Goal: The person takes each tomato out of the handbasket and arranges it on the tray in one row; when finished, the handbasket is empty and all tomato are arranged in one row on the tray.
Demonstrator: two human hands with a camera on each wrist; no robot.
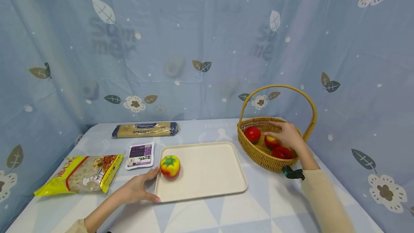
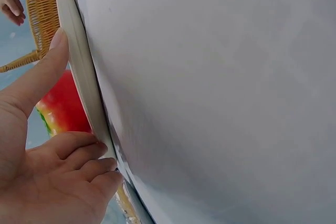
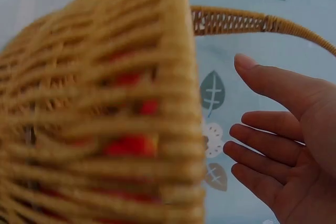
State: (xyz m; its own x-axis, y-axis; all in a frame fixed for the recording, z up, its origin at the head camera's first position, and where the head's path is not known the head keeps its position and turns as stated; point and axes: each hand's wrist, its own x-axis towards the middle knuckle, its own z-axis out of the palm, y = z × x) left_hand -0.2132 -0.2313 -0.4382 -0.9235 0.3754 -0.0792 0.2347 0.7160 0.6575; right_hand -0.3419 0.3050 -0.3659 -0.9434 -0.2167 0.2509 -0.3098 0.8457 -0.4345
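Note:
A cream rectangular tray [image 1: 210, 172] lies on the table with a red and yellow toy fruit with a green top [image 1: 170, 167] at its left end. My left hand [image 1: 137, 188] rests at the tray's left edge, thumb and fingers touching the rim, as the left wrist view also shows. On the right stands a wicker basket [image 1: 258, 155] with a tall arched handle. Inside it are a red fruit [image 1: 252, 134], a red and yellow fruit [image 1: 271, 141] and a dark red fruit [image 1: 282, 152]. My right hand [image 1: 288, 135] hovers over the basket, fingers extended, holding nothing.
Left of the tray lie a yellow bag of noodles [image 1: 90, 173] and a small white and purple packet [image 1: 140, 155]. A spaghetti pack [image 1: 145, 129] lies behind them. A blue patterned curtain [image 1: 207, 46] hangs around the table's back and sides.

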